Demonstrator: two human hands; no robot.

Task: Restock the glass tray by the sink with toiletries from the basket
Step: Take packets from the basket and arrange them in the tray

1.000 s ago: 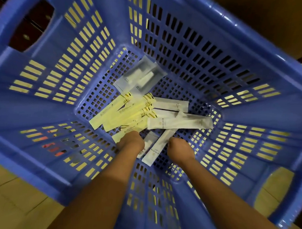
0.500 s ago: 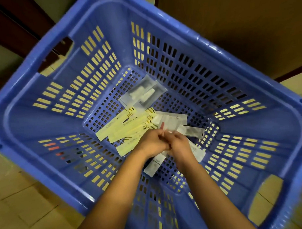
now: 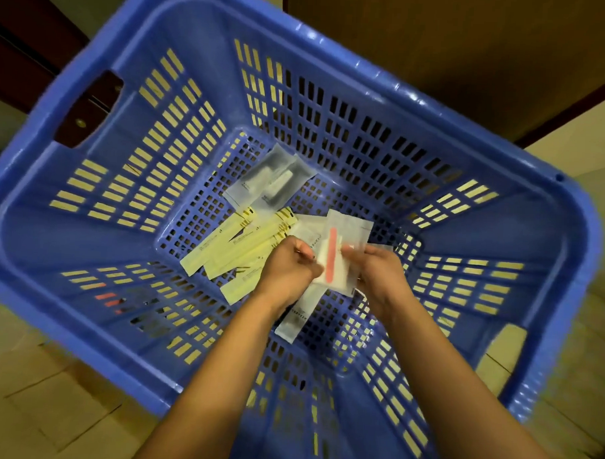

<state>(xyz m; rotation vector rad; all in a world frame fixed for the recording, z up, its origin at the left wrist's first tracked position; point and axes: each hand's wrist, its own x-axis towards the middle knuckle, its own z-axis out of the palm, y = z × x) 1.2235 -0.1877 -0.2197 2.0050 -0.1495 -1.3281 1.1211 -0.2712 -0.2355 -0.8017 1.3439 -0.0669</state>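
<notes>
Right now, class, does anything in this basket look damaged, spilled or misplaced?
Nothing stands out. Yellow packets and grey pouches lie loosely heaped in the basket, none visibly torn; left hand and right hand hold a clear packet.

Hotel room: wrapped toiletries [image 3: 232, 247], tiled floor [image 3: 32, 374].

Our two forearms are bare right to the picture's lower edge — left hand [image 3: 288, 268] and right hand [image 3: 380, 270] uncovered too.
</notes>
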